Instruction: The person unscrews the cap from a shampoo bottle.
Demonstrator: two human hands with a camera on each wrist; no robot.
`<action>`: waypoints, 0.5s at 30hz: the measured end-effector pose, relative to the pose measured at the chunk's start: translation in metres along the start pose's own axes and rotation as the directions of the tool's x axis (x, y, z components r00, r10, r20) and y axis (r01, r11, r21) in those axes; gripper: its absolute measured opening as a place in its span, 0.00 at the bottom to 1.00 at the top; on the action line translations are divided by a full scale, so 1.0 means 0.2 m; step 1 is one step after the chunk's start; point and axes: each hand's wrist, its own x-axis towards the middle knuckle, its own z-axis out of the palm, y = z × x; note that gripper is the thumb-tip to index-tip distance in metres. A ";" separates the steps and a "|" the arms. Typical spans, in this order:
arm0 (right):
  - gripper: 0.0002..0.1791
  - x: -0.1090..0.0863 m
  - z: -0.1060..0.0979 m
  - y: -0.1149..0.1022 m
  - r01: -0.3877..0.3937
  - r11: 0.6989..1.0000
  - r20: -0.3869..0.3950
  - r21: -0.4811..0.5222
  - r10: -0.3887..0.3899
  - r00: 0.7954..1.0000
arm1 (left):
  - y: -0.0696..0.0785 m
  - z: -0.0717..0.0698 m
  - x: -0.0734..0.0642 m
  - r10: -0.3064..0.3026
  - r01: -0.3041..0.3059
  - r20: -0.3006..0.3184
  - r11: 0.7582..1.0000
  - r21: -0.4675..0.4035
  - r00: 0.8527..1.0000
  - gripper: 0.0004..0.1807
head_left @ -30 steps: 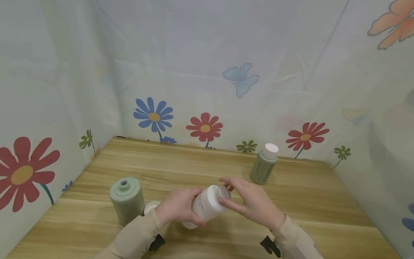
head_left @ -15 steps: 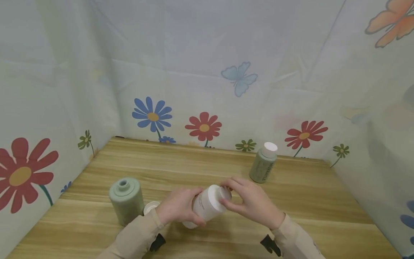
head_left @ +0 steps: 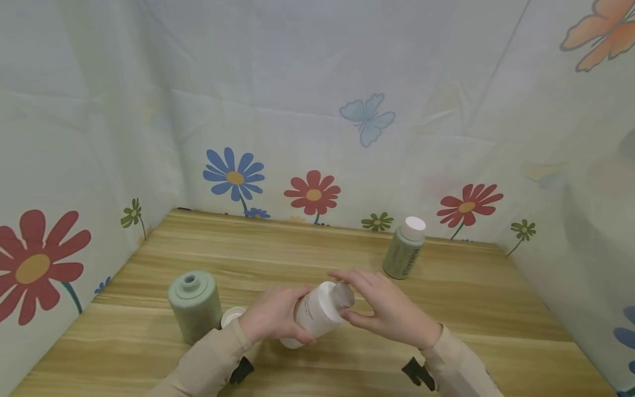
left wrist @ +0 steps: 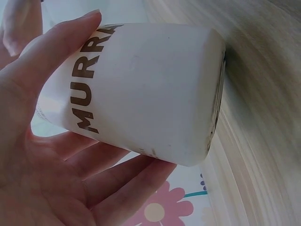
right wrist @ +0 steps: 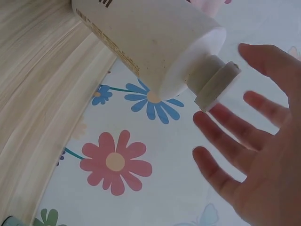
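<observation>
My left hand (head_left: 278,317) grips a white bottle (head_left: 313,313) round its body, tilted with its neck up to the right. In the left wrist view, dark lettering shows on the bottle (left wrist: 155,89), the thumb on one side and the fingers on the other. A pale cap (right wrist: 217,87) sits on the bottle's neck. Around that cap is my right hand (head_left: 384,309), its fingers spread and loosely bent. In the right wrist view, the thumb is clear of the cap and a fingertip is at its rim; whether it touches, I cannot tell.
A green bottle (head_left: 194,306) with a bare neck stands on the wooden table (head_left: 268,248) at left. Beside it lies a white round cap (head_left: 232,316), partly hidden by the left hand. Farther back at right stands a green bottle with a white top (head_left: 405,251). Flower-printed cloth (head_left: 307,127) encloses the table.
The right thumb and fingers have closed in on the cap, then spread away from it again. My left hand and the white bottle stay nearly in place.
</observation>
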 end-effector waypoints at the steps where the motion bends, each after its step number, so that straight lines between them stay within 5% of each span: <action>1: 0.36 0.00 0.00 0.00 -0.024 1.000 0.001 0.012 0.024 1.000 | 0.00 0.00 0.00 -0.001 0.001 -0.002 1.000 -0.001 1.000 0.37; 8: 0.28 0.01 0.01 -0.01 -0.208 0.978 0.023 0.030 0.207 0.978 | 0.00 0.00 0.00 -0.007 0.007 -0.009 1.000 0.006 1.000 0.37; 15: 0.15 0.01 0.03 0.01 -0.133 0.991 -0.035 0.012 0.133 0.990 | 0.00 0.00 0.00 -0.012 0.012 -0.008 1.000 0.016 1.000 0.38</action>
